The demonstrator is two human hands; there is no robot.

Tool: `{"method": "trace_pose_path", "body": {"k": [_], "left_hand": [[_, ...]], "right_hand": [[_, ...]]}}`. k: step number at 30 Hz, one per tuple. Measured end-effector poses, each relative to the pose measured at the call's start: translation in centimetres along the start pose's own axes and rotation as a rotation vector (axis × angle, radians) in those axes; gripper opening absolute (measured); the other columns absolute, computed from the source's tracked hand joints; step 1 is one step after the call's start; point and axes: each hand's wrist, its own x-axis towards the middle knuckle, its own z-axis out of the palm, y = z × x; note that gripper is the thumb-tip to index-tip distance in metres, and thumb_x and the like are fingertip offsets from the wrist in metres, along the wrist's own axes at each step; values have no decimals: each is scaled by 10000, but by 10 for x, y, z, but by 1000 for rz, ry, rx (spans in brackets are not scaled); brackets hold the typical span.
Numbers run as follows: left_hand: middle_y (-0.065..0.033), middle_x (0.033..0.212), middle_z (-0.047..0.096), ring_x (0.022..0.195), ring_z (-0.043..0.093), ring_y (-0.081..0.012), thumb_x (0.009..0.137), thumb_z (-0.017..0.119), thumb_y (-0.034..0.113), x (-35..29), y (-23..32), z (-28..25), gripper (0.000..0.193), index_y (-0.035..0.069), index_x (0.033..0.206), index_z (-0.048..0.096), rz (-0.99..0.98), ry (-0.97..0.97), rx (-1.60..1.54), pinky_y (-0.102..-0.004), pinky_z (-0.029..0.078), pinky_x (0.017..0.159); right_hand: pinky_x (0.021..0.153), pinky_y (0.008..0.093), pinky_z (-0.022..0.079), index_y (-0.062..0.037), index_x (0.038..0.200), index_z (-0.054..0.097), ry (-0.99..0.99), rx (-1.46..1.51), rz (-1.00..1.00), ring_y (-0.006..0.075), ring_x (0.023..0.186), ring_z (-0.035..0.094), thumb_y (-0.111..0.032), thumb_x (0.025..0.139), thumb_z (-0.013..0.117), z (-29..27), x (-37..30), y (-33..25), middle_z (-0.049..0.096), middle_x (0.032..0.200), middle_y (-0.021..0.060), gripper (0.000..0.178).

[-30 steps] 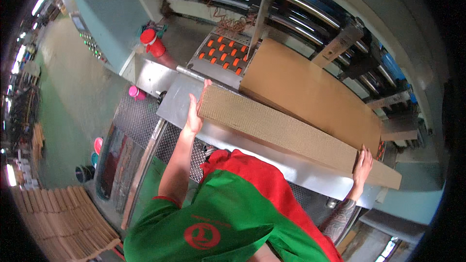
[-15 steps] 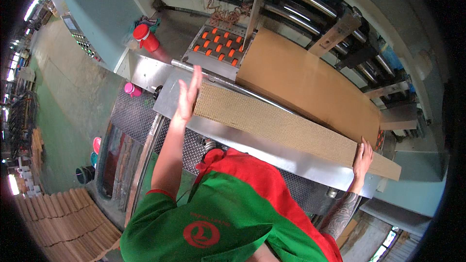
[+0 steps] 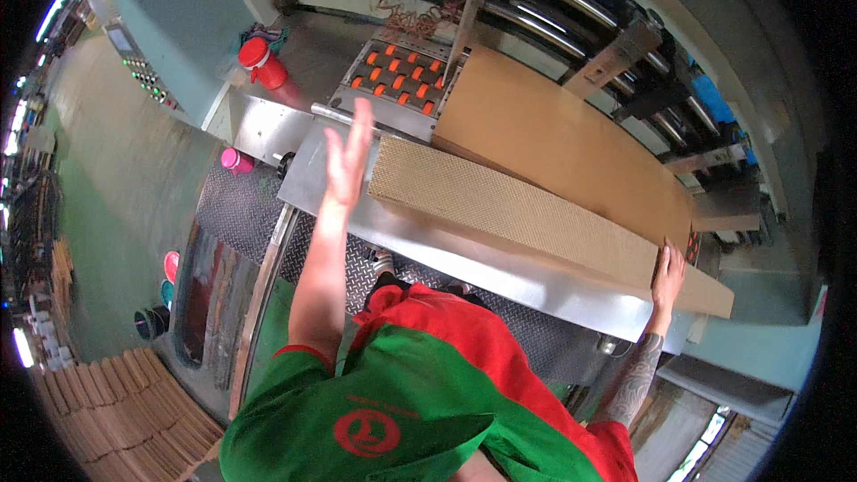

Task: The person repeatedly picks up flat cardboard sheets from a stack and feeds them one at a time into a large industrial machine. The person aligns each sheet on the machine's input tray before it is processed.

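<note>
A thick stack of corrugated cardboard sheets lies slantwise in front of me, its fluted cut edges showing. It rests over a shiny metal table. Beside the stack's left end, my left hand is held upright with a small gap to the cardboard; its fingers are straight and the thumb stands apart. My right hand lies against the stack near its right end, fingers stretched over the fluted edges. Just beyond, a wide brown cardboard pile sits in the machine, partly hidden by the stack.
Orange feed rollers and a metal bar are behind my left hand. A red jug and a pink-lidded container stand farther left. A button panel is at the far left. Bundled cardboard lies at lower left.
My left hand has come away from the stack's left end, leaving a gap. That end now sits slightly farther right and shows more of its near face. My right hand stays on the stack.
</note>
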Motion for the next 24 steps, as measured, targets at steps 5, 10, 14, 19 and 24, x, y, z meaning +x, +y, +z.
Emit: {"method": "trace_pose_path", "body": {"k": [5,10,14,19,24], "left_hand": [[-144,1758,185,1639,103,-255,1084,114,687,6,-12,15,889,33,1670,252,-98,-128,51,-444,66,1327],[-185,1644,436,1551,356,-279,1113,185,597,9,-11,7,808,-14,1598,396,-83,-141,129,-443,220,1288],[-168,1555,556,1494,458,-275,1115,310,520,14,32,25,705,-12,1540,495,82,-54,352,-423,252,1278],[-178,1495,615,1433,536,-282,1122,471,393,39,78,109,537,32,1511,552,56,-193,972,-412,361,1216],[-198,1300,726,1212,703,-293,1052,618,427,110,41,172,568,11,1440,598,-5,-360,1217,-399,521,1045]], "right_hand": [[1255,468,273,-110,1450,628,7,1,27,334,1466,451,-461,1135,373,5,13,1,579,1500,170,536],[1240,479,304,-71,1376,668,-34,-15,123,353,1434,480,-463,1115,426,3,24,-11,601,1471,190,529],[1132,472,420,-45,1210,737,118,47,106,381,1270,591,-440,1071,535,0,16,-19,698,1276,174,465],[1126,504,384,-82,1087,774,66,-7,71,339,1203,603,-495,1036,541,-10,27,-25,720,1147,133,477],[1112,486,432,-81,1176,778,-265,-19,73,365,1248,622,-611,1029,490,-34,57,-31,725,1251,169,621]]}}
